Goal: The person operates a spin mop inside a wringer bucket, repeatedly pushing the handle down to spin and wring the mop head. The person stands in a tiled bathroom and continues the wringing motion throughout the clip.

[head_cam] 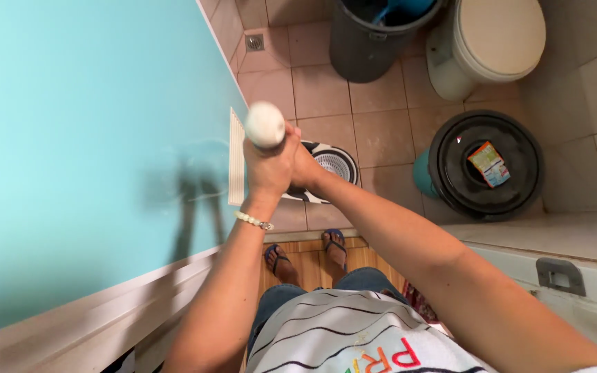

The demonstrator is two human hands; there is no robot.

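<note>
From my feed the biggest thing is the turquoise door (70,138), open on edge and filling everything left of the mop handle (264,124), which I take as my landmark. Behind the handle, further into the room, stands a dark grey bin (361,48), and to the right of that a cream toilet (485,41) with its lid down. Right of the handle and nearer me sits a black round lid (485,166) on a teal bucket, with a small colourful packet (488,163) lying in its middle. Directly below the handle, on the tan tiled floor (326,90), I see the spin mop bucket (329,169), white and black with a mesh basket, mostly hidden by the forearms. The handle itself looks to me like a pale, rounded white knob seen end-on, pointing straight up at the camera; its shaft is hidden. Both hands are clasped round it just under the knob: the left hand (267,169) is wrapped tight with fingers fully curled, a pearl bracelet (253,221) at its wrist, and the right hand (302,166) is pressed against it from the right, also closed on the shaft. Beneath the handle, nearer me, two feet in sandals (305,254) stand at the wooden threshold.
</note>
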